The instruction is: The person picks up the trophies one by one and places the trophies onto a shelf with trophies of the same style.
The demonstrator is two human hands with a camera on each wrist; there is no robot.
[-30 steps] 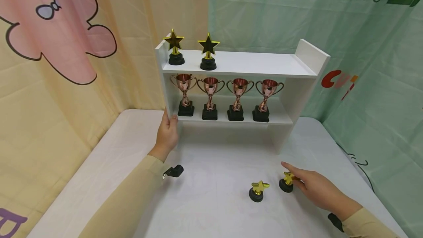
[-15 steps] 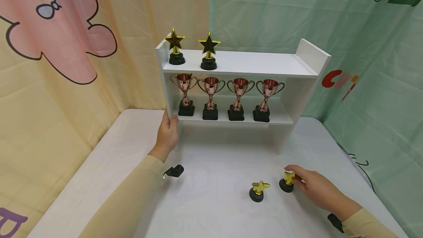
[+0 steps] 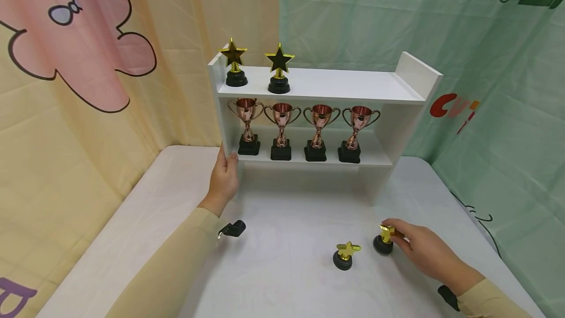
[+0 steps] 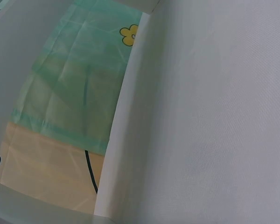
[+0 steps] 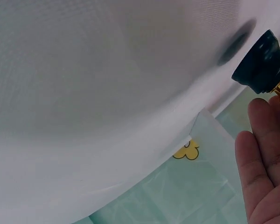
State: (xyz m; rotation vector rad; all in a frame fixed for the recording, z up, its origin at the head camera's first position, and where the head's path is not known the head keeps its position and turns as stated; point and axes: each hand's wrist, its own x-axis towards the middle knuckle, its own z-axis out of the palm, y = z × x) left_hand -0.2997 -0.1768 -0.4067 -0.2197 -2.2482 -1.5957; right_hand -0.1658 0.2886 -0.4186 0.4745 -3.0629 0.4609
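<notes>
My left hand (image 3: 223, 180) grips the left side panel of the white shelf (image 3: 309, 163), thumb on the near side. With my right hand (image 3: 425, 249) I pinch a gold star trophy (image 3: 386, 234) by its star. Its round black base (image 5: 261, 65) hangs just off the white cloth in the right wrist view, with a shadow beside it. A second star trophy (image 3: 345, 254) stands on the cloth to its left. On the shelf's top board, two more star trophies, one at the left end (image 3: 235, 63) and another beside it (image 3: 278, 70), stand upright.
Several rose-gold cup trophies (image 3: 280, 126) line the middle board of the shelf. White cloth (image 3: 282, 259) covers the table. A yellow curtain (image 3: 176, 87) and a green curtain (image 3: 344, 23) hang behind and at the sides.
My right index finger has come down from pointing forward and curled onto the star trophy, which has risen and tilted slightly. The left hand and the shelf stay put.
</notes>
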